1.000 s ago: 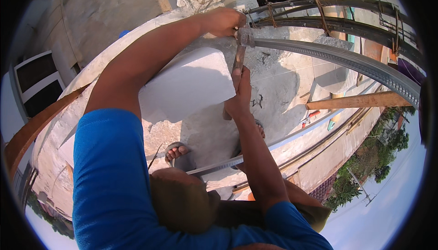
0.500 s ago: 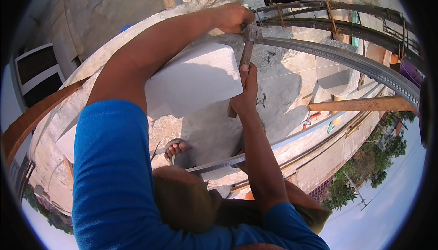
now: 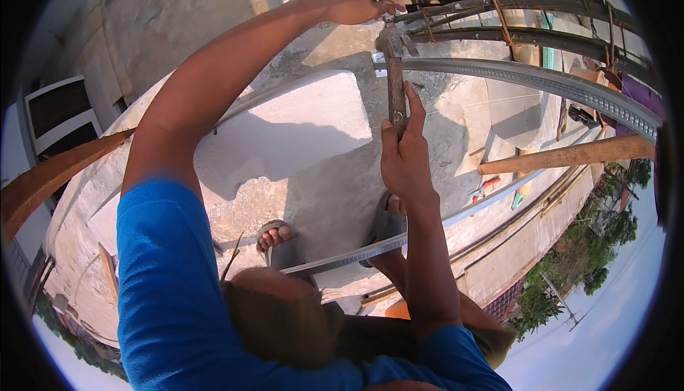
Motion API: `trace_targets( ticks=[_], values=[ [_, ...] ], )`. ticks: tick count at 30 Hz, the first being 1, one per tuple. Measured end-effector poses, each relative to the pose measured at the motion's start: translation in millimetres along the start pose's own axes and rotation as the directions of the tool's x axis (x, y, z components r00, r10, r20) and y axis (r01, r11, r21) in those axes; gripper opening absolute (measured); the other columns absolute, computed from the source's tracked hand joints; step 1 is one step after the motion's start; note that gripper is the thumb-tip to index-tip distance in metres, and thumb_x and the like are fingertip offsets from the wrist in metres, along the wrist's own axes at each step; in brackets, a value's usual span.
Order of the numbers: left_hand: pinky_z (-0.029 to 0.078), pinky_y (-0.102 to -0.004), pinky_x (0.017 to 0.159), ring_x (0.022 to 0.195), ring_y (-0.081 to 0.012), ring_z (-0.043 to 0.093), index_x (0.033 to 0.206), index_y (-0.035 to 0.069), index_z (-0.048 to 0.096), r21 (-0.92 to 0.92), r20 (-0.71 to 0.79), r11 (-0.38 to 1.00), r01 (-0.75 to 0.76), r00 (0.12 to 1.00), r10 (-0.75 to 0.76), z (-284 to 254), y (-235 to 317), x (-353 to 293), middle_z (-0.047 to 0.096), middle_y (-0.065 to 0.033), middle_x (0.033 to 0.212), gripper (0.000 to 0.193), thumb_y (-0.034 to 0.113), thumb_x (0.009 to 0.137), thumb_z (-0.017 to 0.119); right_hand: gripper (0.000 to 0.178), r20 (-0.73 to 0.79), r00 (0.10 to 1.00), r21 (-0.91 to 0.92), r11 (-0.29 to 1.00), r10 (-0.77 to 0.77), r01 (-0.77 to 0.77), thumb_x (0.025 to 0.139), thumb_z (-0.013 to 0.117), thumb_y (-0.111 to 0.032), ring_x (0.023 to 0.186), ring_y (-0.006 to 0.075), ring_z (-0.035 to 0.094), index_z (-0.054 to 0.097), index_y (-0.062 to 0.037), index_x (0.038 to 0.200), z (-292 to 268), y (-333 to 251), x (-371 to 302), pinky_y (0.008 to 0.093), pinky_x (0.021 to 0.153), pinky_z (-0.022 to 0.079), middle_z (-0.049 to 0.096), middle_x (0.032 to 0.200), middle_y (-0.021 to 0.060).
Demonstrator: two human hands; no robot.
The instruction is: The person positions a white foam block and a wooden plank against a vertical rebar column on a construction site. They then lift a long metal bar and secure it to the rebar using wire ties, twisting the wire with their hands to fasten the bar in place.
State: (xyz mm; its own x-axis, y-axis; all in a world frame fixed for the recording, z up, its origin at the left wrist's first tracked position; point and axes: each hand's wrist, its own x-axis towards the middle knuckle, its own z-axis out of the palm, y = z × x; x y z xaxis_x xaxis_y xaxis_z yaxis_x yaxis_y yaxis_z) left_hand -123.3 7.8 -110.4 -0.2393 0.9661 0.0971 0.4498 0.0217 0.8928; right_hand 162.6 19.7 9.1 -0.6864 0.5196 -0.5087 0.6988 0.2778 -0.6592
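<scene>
Right hand: wrapped around the wooden handle of the hammer, with the thumb and index finger reaching up along the wood.
Left hand: fingers loosely bent just beyond the hammer's head; whether anything is pinched between them cannot be told.
Hammer: upright in the view, between the two hands, its grey metal head at the top beside the near ends of the bars and its lower handle hidden by the right hand.
Metal channel: long, grey and perforated, running from behind the hammer's handle out to the right edge, its curve shaped by the lens.
Dark bars: tied with rusty wire loops, above the channel at the upper right.
White block: pale and broad, left of the hammer and below the left forearm, partly in shadow.
Feet: in sandals on a rough grey surface, near the lower middle.
Metal strip: slanting past the feet toward the right.
Wooden board: at the right, below the channel.
Red-handled tool: lying just below the board's left end.
Outer edge: green trees and blue sky at the lower right.
</scene>
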Motion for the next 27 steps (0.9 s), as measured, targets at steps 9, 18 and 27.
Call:
trace_targets(
  ticks=[9, 18, 27],
  values=[
    [0.052, -0.0456, 0.096, 0.111, -0.0314, 0.065, 0.132, -0.002, 0.058, -0.242, -0.176, 0.865, -0.440, 0.896, 0.407, -46, 184, -4, 0.066, -0.0209, 0.120, 0.079, 0.062, 0.089, 0.075, 0.072, -0.129, 0.975, -0.094, 0.981, -0.180, 0.168, 0.099, 0.049, 0.008, 0.139, 0.0478, 0.051, 0.023, -0.0107, 0.163, 51, 37, 15, 0.0503, 0.110, 0.047, 0.046, 0.154, 0.0305],
    [0.056, -0.0427, 0.096, 0.109, -0.0293, 0.072, 0.140, 0.013, 0.064, 0.118, -0.335, 0.813, -0.571, 0.747, 0.574, -14, 200, 2, 0.075, -0.0140, 0.116, 0.056, 0.048, 0.097, 0.071, 0.083, -0.163, 0.977, -0.147, 0.982, -0.141, 0.117, 0.095, 0.065, 0.000, 0.133, 0.0453, 0.057, 0.022, -0.0153, 0.165, 61, 42, 14, 0.0479, 0.108, 0.050, 0.051, 0.151, 0.0295],
    [0.055, -0.0452, 0.097, 0.110, -0.0310, 0.072, 0.146, 0.015, 0.060, 0.005, -0.074, 0.888, -0.460, 0.885, 0.459, -6, 200, 36, 0.075, -0.0134, 0.117, 0.074, 0.065, 0.092, 0.067, 0.076, -0.273, 0.881, -0.073, 0.921, -0.387, 0.382, 0.104, 0.058, -0.008, 0.124, 0.0401, 0.066, 0.012, -0.0035, 0.164, 63, 37, 11, 0.0432, 0.105, 0.051, 0.063, 0.135, 0.0314]
  ],
)
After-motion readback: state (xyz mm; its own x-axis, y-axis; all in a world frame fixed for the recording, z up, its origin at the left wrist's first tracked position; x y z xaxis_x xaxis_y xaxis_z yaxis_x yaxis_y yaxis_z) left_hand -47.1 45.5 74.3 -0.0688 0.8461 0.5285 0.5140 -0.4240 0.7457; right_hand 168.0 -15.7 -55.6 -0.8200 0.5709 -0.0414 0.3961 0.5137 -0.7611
